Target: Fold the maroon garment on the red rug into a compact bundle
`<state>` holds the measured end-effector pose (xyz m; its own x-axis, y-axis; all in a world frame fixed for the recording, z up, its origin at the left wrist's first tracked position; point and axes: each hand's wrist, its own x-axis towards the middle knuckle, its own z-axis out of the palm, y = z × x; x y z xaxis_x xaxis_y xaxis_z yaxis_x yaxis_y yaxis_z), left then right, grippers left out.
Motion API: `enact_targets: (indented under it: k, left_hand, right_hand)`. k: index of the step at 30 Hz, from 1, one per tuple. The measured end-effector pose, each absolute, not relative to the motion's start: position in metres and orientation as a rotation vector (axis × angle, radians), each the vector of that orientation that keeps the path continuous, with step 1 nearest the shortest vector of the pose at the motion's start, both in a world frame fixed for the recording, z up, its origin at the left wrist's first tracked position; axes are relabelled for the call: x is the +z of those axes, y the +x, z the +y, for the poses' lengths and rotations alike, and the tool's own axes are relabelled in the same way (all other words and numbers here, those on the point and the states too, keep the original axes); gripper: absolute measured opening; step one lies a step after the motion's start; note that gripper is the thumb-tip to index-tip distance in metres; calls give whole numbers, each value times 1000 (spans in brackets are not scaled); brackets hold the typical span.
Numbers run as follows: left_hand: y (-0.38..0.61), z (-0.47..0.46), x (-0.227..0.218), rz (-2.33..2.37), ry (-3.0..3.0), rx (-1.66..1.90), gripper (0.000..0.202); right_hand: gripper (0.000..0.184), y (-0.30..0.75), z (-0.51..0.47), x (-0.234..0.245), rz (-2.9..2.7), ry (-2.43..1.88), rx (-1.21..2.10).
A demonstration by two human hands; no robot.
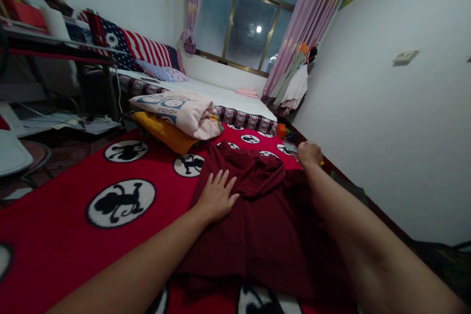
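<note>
A dark maroon garment [265, 216] lies spread on a red blanket [73, 235] printed with black-and-white monkey circles. My left hand [217, 197] rests flat on the garment's left side, fingers stretched out. My right hand [308, 153] reaches to the garment's far right corner; its fingers are curled into a closed grip at the cloth's edge, and what they pinch is hidden.
A folded pink-white cloth [180, 112] sits on a yellow one [165, 135] just beyond the garment. A second bed [235, 103] with pillows stretches to the window [243, 29]. A cluttered desk [55, 44] stands on the left. The white wall [386, 108] runs close along the right.
</note>
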<state>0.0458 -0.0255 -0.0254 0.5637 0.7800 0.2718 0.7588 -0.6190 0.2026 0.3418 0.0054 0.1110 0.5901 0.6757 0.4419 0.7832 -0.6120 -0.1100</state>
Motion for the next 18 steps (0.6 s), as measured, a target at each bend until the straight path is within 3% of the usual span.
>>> enact_targets:
  k: [4,9,11,13,18]
  left_hand:
    - [46,-26,-25,1335,2703,531,59]
    - [45,-27,-25,1324,2707,558,58]
    - [45,-27,-26,1323,2710,555,59]
    - [44,-27,-26,1320,2711,550,58]
    - [45,-26,-27,1321,2696,578,62]
  right_hand:
    - [32,357,4,117,-1384,-2466,-431]
    - [59,316,8,67,-1993,-2361,-221]
    - [40,304,9,54,-1998,-2382,-244]
    - [29,305,10,57,-1907,-2418,-308]
    - [46,363,4,108,-947,-2270,-522]
